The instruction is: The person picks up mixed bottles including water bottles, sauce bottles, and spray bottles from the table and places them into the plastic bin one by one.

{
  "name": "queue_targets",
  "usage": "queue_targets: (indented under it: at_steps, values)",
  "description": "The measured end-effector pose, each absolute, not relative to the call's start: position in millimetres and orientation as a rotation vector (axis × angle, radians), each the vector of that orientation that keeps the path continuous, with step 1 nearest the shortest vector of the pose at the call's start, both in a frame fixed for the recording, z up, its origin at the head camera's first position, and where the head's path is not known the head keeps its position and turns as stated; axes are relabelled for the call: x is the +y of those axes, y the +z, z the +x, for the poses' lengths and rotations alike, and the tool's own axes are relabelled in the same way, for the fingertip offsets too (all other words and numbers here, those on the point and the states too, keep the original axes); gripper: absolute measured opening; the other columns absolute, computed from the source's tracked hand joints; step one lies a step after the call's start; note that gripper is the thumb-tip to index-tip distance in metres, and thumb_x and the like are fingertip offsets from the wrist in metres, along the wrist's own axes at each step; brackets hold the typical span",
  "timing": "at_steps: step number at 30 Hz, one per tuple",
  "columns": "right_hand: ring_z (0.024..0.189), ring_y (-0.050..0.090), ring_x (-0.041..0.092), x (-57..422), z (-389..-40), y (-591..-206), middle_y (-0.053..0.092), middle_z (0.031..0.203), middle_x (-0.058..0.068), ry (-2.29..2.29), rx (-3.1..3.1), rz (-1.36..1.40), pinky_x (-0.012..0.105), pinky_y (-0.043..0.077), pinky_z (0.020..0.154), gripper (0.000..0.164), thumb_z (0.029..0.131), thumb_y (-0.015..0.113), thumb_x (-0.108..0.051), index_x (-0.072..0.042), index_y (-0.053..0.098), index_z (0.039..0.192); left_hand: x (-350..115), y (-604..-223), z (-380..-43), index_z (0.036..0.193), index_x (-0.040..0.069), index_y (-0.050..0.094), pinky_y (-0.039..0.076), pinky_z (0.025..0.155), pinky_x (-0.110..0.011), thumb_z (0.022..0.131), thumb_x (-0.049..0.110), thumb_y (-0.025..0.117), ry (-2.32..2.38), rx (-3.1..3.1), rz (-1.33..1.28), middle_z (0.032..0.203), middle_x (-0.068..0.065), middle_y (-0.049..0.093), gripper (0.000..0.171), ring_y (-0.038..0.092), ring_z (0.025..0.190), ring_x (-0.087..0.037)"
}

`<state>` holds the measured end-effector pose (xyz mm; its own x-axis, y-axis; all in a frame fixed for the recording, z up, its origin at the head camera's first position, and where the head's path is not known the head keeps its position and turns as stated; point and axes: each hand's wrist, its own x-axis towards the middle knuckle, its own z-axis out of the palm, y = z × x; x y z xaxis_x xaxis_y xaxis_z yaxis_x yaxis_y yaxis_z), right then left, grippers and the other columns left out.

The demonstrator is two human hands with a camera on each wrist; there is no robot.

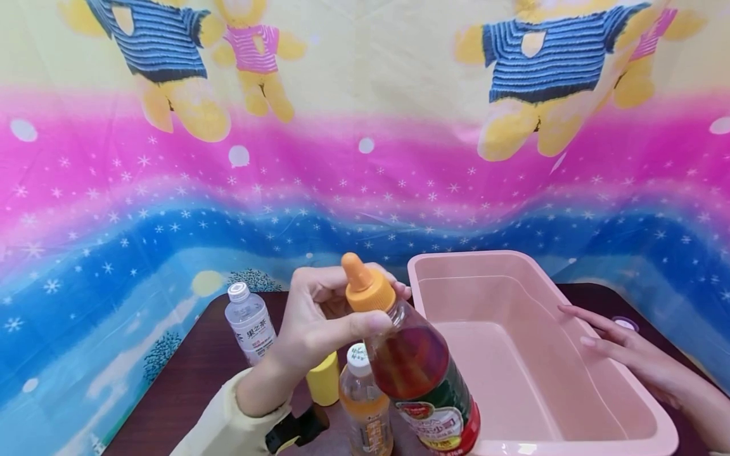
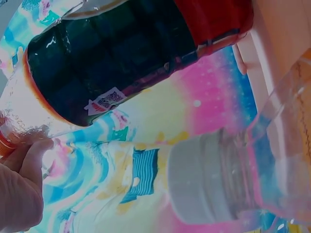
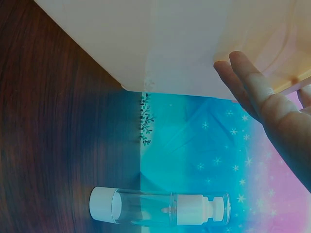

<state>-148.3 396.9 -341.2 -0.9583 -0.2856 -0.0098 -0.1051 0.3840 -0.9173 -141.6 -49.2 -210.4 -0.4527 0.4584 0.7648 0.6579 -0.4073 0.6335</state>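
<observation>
Sauce bottle (image 1: pixel 421 373) slants lengthwise, orange cap (image 1: pixel 369 289) pointing up-left.

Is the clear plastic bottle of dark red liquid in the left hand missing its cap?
No, a pointed orange plastic cap sits on top of the bottle that the left hand grips.

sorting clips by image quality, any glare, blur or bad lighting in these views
Head: bright and fairly clear, with a small glare spot on the tub's near rim; left wrist: the held bottle's neck is washed out by glare, its label dark, the nearby white cap soft; right wrist: dimmer, the table dark.
</observation>
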Motion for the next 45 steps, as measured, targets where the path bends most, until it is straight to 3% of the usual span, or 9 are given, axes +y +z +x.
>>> queue_targets:
  at_steps: [5,11,19,27,35,37,45]
  values:
    - [0.096,0.059,0.000,397,-149,-342,0.041,0.116,-0.037,-1.635,2.450,-0.354,0.043,0.055,0.068,0.052,0.099,0.035,-0.016,-0.030,0.017,0.146,-44,-211,-142,0.099,-0.013,0.060,0.054,0.067,-0.044,0.083,0.022,0.067,-1.945,-1.637,-1.510,0.094,-0.022,0.064,0.039,0.064,0.085,-0.031]
    - [0.096,0.059,0.000,397,-149,-343,0.041,0.116,-0.037,-1.654,2.430,-0.345,0.044,0.054,0.068,0.052,0.099,0.035,-0.017,-0.032,0.017,0.146,-36,-210,-141,0.097,-0.015,0.059,0.054,0.069,-0.042,0.083,0.019,0.067,-1.961,-1.551,-1.533,0.092,-0.028,0.062,0.038,0.064,0.087,-0.031]
    - [0.096,0.059,0.002,398,-149,-342,0.040,0.117,-0.038,-1.649,2.432,-0.366,0.042,0.055,0.069,0.052,0.099,0.034,-0.015,-0.030,0.016,0.146,-28,-219,-143,0.099,-0.013,0.061,0.054,0.065,-0.043,0.084,0.017,0.066,-1.954,-1.485,-1.516,0.093,-0.024,0.063,0.034,0.065,0.086,-0.031]
    - [0.095,0.060,0.004,396,-148,-342,0.040,0.117,-0.037,-1.655,2.436,-0.365,0.044,0.055,0.068,0.052,0.099,0.034,-0.015,-0.029,0.017,0.146,-20,-243,-161,0.109,-0.009,0.060,0.051,0.075,-0.049,0.082,0.013,0.067,-1.948,-1.408,-1.526,0.100,-0.021,0.065,0.036,0.063,0.093,-0.036]
    - [0.096,0.060,0.003,400,-150,-342,0.042,0.116,-0.037,-1.675,2.355,-0.372,0.044,0.054,0.070,0.052,0.100,0.033,-0.016,-0.037,0.016,0.145,-11,-245,-157,0.108,-0.008,0.061,0.053,0.073,-0.044,0.081,0.009,0.068,-1.940,-1.444,-1.533,0.102,-0.018,0.066,0.033,0.065,0.091,-0.030]
    - [0.096,0.060,0.003,399,-150,-343,0.042,0.116,-0.037,-1.670,2.375,-0.376,0.043,0.054,0.070,0.052,0.099,0.033,-0.016,-0.035,0.016,0.145,-9,-245,-155,0.107,-0.009,0.061,0.054,0.073,-0.043,0.080,0.008,0.069,-1.953,-1.450,-1.532,0.102,-0.018,0.066,0.032,0.065,0.091,-0.028]
    - [0.094,0.060,0.004,397,-149,-342,0.041,0.115,-0.037,-1.644,2.442,-0.350,0.044,0.055,0.067,0.052,0.099,0.034,-0.016,-0.032,0.016,0.146,-6,-235,-138,0.101,-0.016,0.059,0.054,0.072,-0.042,0.082,0.006,0.067,-2.009,-1.508,-1.537,0.096,-0.029,0.062,0.030,0.066,0.088,-0.028]
